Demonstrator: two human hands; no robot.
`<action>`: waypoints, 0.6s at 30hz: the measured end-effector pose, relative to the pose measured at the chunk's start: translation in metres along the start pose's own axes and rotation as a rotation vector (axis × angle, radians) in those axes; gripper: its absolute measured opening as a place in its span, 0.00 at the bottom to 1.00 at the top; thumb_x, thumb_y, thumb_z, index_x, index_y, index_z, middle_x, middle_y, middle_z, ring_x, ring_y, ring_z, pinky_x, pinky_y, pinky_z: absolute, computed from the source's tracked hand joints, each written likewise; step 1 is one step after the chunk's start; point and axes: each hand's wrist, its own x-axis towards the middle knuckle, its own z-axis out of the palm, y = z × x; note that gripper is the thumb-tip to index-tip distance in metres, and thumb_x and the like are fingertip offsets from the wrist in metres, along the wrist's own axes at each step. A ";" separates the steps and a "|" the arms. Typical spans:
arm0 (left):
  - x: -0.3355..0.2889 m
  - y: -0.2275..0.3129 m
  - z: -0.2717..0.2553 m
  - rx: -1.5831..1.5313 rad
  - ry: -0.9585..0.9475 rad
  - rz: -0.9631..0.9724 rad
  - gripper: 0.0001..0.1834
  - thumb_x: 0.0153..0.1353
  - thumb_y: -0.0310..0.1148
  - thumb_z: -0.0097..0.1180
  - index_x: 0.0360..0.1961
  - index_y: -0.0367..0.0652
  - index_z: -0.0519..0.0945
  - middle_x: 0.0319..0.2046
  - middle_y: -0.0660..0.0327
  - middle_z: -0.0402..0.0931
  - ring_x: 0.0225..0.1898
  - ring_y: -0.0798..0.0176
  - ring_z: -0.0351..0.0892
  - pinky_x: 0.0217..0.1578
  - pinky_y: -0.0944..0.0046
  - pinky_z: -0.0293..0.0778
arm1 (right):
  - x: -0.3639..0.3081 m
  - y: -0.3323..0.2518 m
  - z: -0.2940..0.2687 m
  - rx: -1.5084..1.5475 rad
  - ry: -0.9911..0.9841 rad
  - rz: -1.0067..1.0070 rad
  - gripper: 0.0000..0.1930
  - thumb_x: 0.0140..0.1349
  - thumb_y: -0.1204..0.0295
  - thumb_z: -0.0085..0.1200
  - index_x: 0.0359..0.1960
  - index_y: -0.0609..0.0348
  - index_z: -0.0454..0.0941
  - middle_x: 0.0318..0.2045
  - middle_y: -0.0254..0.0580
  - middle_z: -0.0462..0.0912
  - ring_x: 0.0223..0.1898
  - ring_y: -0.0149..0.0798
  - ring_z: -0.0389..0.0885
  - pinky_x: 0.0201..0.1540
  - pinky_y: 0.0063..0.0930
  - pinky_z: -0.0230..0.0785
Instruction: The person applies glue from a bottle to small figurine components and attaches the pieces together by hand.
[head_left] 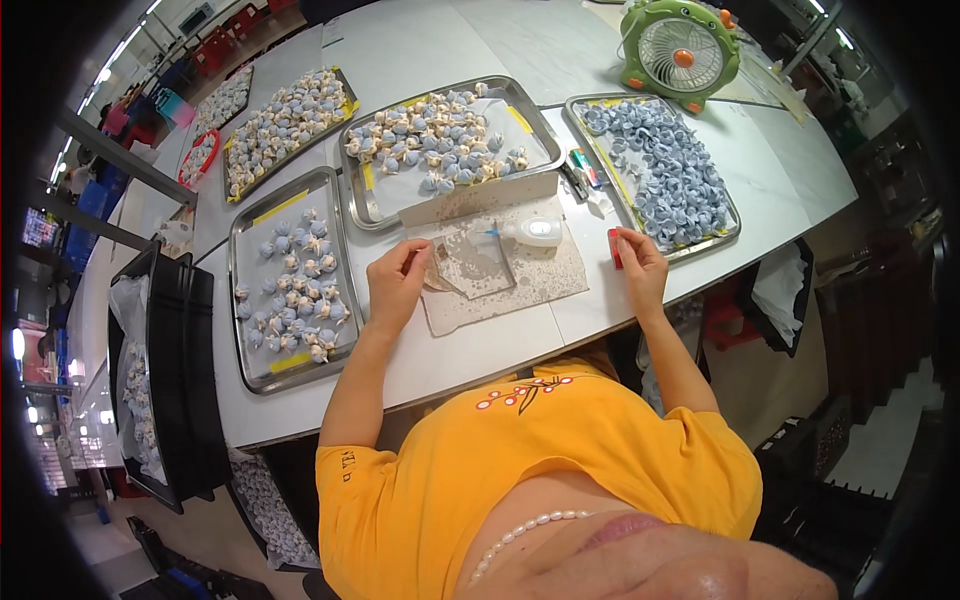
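Note:
My left hand (399,282) hovers at the left edge of a stained piece of cardboard (552,283), its thumb and fingertips pinched together. Whatever may be between them is too small to make out. To the right of the cardboard, my right hand (642,268) grips a small red object (614,247) whose kind does not show. A white squeeze bottle (537,232) with a thin blue tip lies on the cardboard, the tip pointing left. Just beyond my right hand is a tray (722,232) heaped with blue-grey, petal-like pieces (668,170).
Left of the cardboard, a metal tray (240,345) bears several blue-and-cream pieces (300,285). More fill a tray (548,150) behind it and another (232,190) at far left. A green fan (682,55) stands back right. Black crates (185,370) rise beside the table.

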 end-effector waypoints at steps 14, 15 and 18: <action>0.011 0.004 -0.010 -0.053 0.055 -0.217 0.14 0.63 0.36 0.51 0.27 0.36 0.79 0.14 0.65 0.71 0.17 0.77 0.66 0.19 0.75 0.60 | 0.007 -0.009 0.007 0.095 -0.026 0.096 0.10 0.62 0.75 0.50 0.43 0.67 0.76 0.33 0.37 0.79 0.28 0.21 0.71 0.30 0.14 0.63; 0.013 0.008 -0.011 -0.018 0.031 -0.181 0.12 0.63 0.35 0.51 0.30 0.36 0.79 0.16 0.67 0.71 0.18 0.78 0.65 0.20 0.76 0.60 | 0.007 -0.009 0.007 0.092 -0.008 0.094 0.10 0.63 0.75 0.49 0.43 0.67 0.76 0.34 0.37 0.79 0.28 0.21 0.71 0.30 0.14 0.63; 0.031 0.018 -0.016 0.103 0.014 -0.079 0.10 0.62 0.33 0.52 0.34 0.37 0.80 0.19 0.67 0.72 0.20 0.77 0.67 0.22 0.76 0.63 | 0.007 -0.008 0.006 0.066 -0.043 0.106 0.10 0.63 0.76 0.49 0.43 0.67 0.76 0.35 0.38 0.80 0.28 0.22 0.71 0.30 0.14 0.63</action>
